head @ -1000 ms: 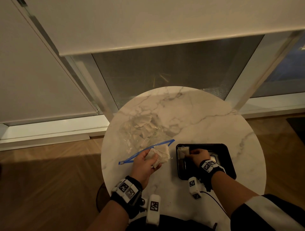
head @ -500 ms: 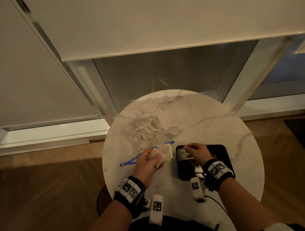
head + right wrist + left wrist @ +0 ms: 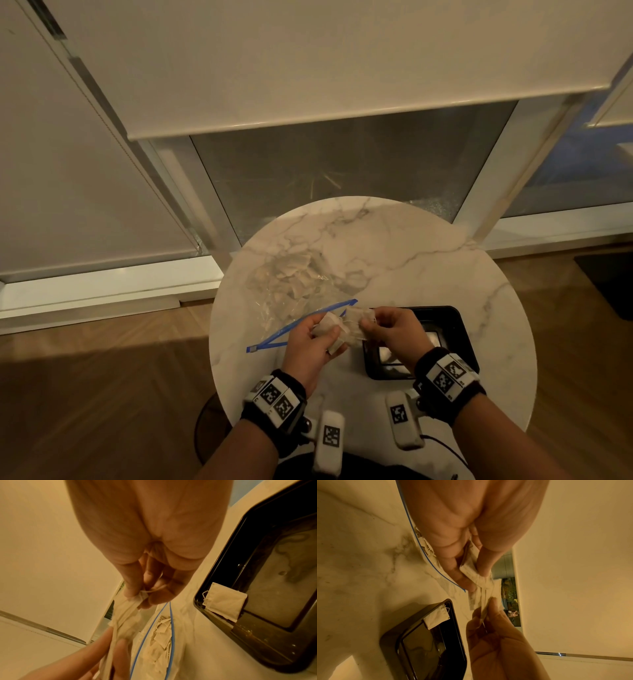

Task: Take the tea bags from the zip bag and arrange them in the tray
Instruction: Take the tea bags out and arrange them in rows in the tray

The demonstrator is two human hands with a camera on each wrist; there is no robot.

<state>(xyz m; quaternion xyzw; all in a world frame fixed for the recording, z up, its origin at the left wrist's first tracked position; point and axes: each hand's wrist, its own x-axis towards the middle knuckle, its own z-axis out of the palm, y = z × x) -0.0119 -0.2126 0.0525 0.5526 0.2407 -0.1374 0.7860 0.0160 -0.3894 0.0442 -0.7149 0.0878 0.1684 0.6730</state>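
Both hands meet above the round marble worktop, between the zip bag and the tray. The left hand grips a small bunch of tea bags, thumb on one side and curled fingers on the other; in the left wrist view the bunch sits pinched between thumb and fingers. The right hand has its fingertips closed on the far end of the same bunch, and the right wrist view shows thumb and forefinger pinching a corner of one tea bag together with its string. How many tea bags are in the bunch cannot be told.

The zip bag lies flat on the worktop beyond and to the left of the hands, clear plastic with a blue strip along its mouth, which gapes open toward the person. More tea bags lie in a loose heap inside it.

The black tray sits on the worktop just to the right of the hands, partly hidden by the right wrist. One tea bag lies at the tray's near left corner, leaning over the inner edge of the rim, its string at its side. The tray's glossy floor reflects light.

Both wrists wear black bands with square printed markers.
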